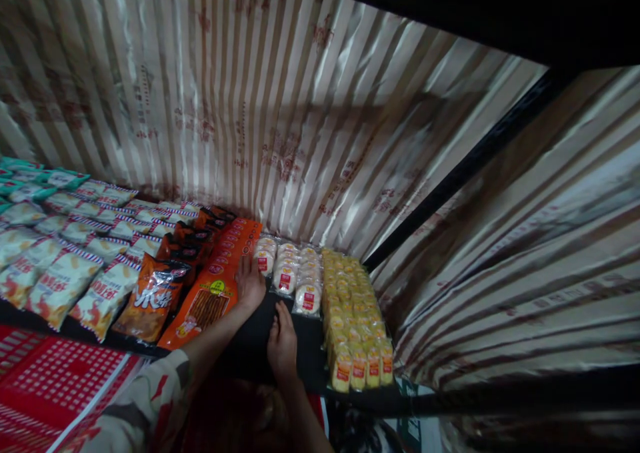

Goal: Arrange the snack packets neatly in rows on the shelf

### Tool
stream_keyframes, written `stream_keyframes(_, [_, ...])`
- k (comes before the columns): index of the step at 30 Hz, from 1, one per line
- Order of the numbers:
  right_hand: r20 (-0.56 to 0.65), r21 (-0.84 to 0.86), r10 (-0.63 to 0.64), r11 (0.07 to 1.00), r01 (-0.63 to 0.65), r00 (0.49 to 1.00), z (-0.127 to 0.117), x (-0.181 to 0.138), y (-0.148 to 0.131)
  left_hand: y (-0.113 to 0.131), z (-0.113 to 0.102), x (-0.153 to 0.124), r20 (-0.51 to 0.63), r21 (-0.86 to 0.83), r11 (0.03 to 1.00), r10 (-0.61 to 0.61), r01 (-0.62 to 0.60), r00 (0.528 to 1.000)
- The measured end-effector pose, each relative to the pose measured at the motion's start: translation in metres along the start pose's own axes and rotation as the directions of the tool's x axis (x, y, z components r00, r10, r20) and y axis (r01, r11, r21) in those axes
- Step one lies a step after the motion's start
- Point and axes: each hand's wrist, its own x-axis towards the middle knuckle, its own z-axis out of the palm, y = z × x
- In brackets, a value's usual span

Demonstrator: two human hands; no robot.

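My left hand (249, 281) reaches onto a dark shelf (250, 346) and rests, fingers stretched, against round white snack packs with red labels (286, 274), beside a long orange pack (213, 296). My right hand (282, 343) lies flat on the bare dark shelf just in front of those round packs, fingers together and pointing away from me. Neither hand visibly holds anything. Yellow snack packs (353, 313) fill the row to the right of both hands.
Dark orange bags (155, 296) and white chip bags (65, 280) line the shelf to the left, green packs (30, 180) beyond. A striped foil backing (280, 100) walls the shelf behind and to the right. A red-and-white checked sheet (55, 380) lies at lower left.
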Motion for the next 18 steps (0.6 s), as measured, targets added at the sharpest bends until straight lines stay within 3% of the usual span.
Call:
stream_keyframes(6, [-0.049,-0.004,-0.028,1.000,0.027,0.998,0.000,-0.001,-0.001,-0.001,0.006,0.021,0.078,0.134,0.988,0.066,-0.076,0.995])
stream_keyframes(12, [-0.042,0.016,-0.062,0.998,0.063,0.997,-0.003,-0.003,-0.004,-0.005,0.012,0.034,0.129,0.088,0.980,0.169,-0.181,0.977])
stream_keyframes(18, [-0.002,0.004,-0.025,1.000,0.025,1.000,-0.004,-0.004,-0.006,-0.009,0.011,0.047,0.175,0.034,0.987,0.152,-0.160,0.973])
